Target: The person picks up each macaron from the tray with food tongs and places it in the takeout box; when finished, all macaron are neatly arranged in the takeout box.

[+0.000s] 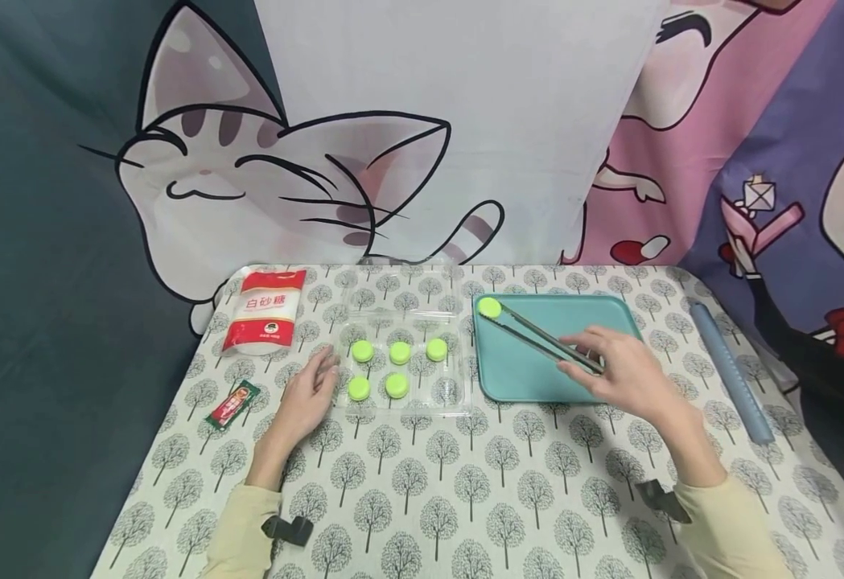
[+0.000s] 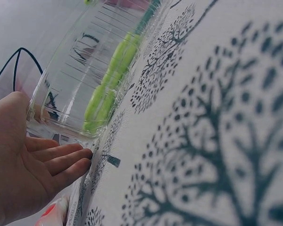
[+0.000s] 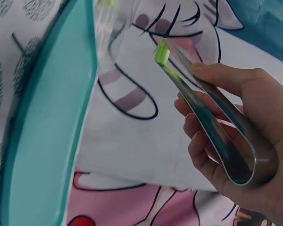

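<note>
My right hand (image 1: 627,374) grips metal tongs (image 3: 203,117), thumb on one arm and fingers curled round the other. Between the tips they pinch a bright green macaron (image 1: 490,307), held over the far left corner of the teal tray (image 1: 523,378). In the head view, several more green macarons (image 1: 400,352) sit in a clear plastic box (image 1: 422,404) left of the tray, its lid folded back. At the box's left side lies my left hand (image 1: 310,394), fingers extended and thumb against the box wall in the left wrist view.
A red and white bag (image 1: 265,314) lies at the back left, with a small green and red packet (image 1: 233,404) nearer me. Along the table's right edge lies a blue-grey rod (image 1: 733,374). A printed curtain (image 1: 537,121) hangs behind the table.
</note>
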Demonstrator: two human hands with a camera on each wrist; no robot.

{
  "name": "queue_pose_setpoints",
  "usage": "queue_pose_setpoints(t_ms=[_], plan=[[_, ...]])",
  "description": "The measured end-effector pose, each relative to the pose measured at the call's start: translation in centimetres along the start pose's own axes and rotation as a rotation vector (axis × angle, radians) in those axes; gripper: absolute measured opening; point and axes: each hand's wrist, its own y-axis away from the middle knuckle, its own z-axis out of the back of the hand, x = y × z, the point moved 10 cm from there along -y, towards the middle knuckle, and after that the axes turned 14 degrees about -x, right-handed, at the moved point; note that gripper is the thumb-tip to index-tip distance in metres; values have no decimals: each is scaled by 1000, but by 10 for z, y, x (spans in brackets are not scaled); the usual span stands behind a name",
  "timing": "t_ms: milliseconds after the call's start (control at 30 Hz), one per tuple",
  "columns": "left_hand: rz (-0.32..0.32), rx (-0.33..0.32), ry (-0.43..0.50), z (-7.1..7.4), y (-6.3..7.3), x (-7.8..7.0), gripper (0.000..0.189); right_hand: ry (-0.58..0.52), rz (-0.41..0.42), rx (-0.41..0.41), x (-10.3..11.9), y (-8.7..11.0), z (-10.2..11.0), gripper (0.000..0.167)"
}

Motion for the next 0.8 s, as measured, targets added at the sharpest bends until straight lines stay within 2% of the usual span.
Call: queue_pose_setpoints(t_ms=[200,500,800], plan=[[7,3,4,0,1,1,54,-3,24,111,17,-8,-17,33],[10,6,9,-1,1,1,54,-48,-4,330,32,-8,-42,34],[-4,2,6,-1,1,2,53,-66,54,414,49,-9,-58,33]])
